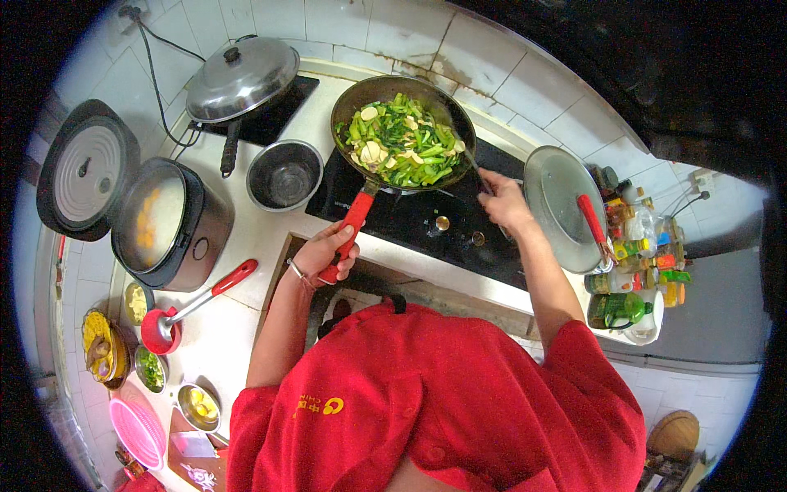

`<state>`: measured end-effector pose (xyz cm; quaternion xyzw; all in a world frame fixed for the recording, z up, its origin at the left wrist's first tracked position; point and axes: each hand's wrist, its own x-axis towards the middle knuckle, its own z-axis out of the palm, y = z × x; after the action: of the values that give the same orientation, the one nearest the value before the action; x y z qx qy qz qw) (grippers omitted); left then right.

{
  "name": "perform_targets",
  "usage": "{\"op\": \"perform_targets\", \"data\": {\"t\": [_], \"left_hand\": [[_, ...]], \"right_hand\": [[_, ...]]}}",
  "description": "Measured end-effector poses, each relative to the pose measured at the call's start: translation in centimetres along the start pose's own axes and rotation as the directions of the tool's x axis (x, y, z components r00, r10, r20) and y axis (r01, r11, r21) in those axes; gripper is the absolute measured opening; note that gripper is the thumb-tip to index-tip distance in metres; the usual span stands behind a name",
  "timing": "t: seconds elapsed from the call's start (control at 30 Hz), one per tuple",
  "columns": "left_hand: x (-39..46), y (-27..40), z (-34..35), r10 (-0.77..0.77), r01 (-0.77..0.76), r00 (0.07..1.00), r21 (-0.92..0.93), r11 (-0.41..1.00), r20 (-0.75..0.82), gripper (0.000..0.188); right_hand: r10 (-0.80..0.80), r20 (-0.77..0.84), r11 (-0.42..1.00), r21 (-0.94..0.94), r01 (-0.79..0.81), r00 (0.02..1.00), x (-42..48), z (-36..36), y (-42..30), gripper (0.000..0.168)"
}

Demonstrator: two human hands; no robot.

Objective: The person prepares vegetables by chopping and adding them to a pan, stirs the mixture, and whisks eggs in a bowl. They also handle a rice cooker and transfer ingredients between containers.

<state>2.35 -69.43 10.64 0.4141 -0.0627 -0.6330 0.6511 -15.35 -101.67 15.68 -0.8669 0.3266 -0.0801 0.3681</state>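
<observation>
My left hand (329, 251) grips the red handle (358, 212) of a dark wok (344, 101) over the black gas hob (424, 224). Chopped leafy greens (424, 132) with pale slices among them fill the wok's bottom. In my right hand (505, 198) is the handle of a spatula (471, 157), which reaches over the wok's right rim. Its blade is blurred and partly lost among the greens. A steel bowl (285, 175) stands to the wok's left, and a glass lid (550, 203) leans to the right of my right hand.
Rear left is a lidded pan (246, 80); before it stands an open rice cooker (203, 234). A red-handled ladle (203, 301) rests in a red holder. Small bowls, including one of yellow pieces (200, 406), line the left counter near a cleaver (192, 444). Bottles (621, 307) crowd the right end.
</observation>
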Motion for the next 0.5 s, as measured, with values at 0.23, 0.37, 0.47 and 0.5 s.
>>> {"op": "perform_targets", "data": {"t": [0.23, 0.37, 0.47, 0.5], "left_hand": [[0.1, -0.1, -0.2, 0.009, -0.009, 1.000, 0.013, 1.000, -0.017, 0.025], [0.3, -0.1, -0.1, 0.007, -0.008, 1.000, 0.023, 1.000, 0.029, 0.026], [-0.1, 0.0, -0.1, 0.012, -0.012, 1.000, 0.023, 1.000, 0.013, 0.024], [-0.1, 0.0, 0.0, 0.010, -0.010, 1.000, 0.020, 1.000, 0.010, 0.023]], "right_hand": [[0.033, -0.045, 0.924, -0.380, -0.048, 0.998, -3.0, 1.1, -2.5, 0.053], [0.061, -0.040, 0.989, -0.129, -0.066, 0.997, -4.1, 3.1, -2.5, 0.052], [-0.037, -0.033, 0.951, -0.310, 0.025, 0.999, -4.7, -0.4, -3.7, 0.053], [-0.041, -0.008, 0.904, -0.426, 0.034, 0.999, -5.3, -2.8, -5.3, 0.054]]}}
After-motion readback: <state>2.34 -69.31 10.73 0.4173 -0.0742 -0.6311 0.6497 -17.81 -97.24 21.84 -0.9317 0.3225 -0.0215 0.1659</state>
